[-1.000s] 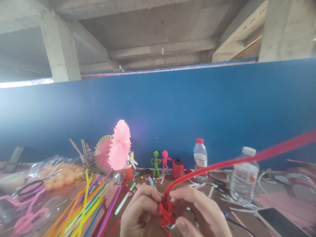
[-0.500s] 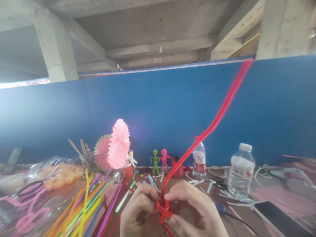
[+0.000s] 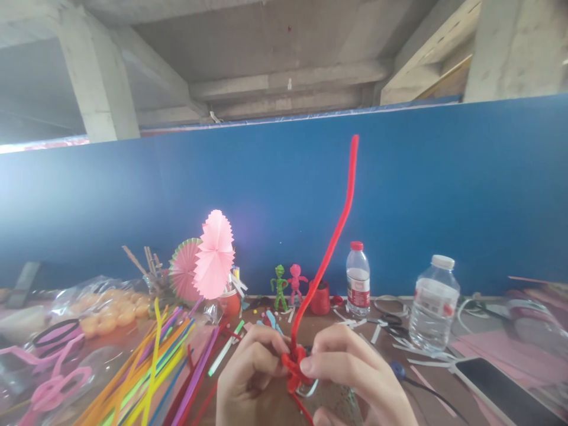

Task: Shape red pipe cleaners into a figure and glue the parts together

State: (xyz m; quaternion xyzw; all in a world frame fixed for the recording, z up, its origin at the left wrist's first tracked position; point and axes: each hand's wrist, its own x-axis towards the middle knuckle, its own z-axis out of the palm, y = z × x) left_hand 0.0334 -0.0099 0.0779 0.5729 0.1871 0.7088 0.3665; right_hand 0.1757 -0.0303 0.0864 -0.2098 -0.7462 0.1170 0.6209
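A long red pipe cleaner point(image 3: 331, 251) stands up from a small knot of red loops between my hands, its free end high against the blue wall. My left hand point(image 3: 255, 370) pinches the knot from the left, with fingers curled. On the other side, my right hand point(image 3: 355, 367) has its fingertips on the loops, while its thumb sits lower and away from them. A pale, shiny curved piece point(image 3: 310, 389) shows just under the loops; I cannot make out what it is. A thin red strand runs down below the knot.
Many coloured pipe cleaners point(image 3: 146, 367) lie to the left beside pink glasses-shaped pieces point(image 3: 60, 387). Behind stand a green figure point(image 3: 279, 288), a pink figure point(image 3: 296, 284) and pink paper fans point(image 3: 215, 254). Rightward are two bottles point(image 3: 358, 281), paper strips and a phone point(image 3: 501, 387).
The upright pipe cleaner has swung left and now stands steeper, uncovering the red-capped bottle. My right thumb has dropped away from the loops. My left hand has barely moved.
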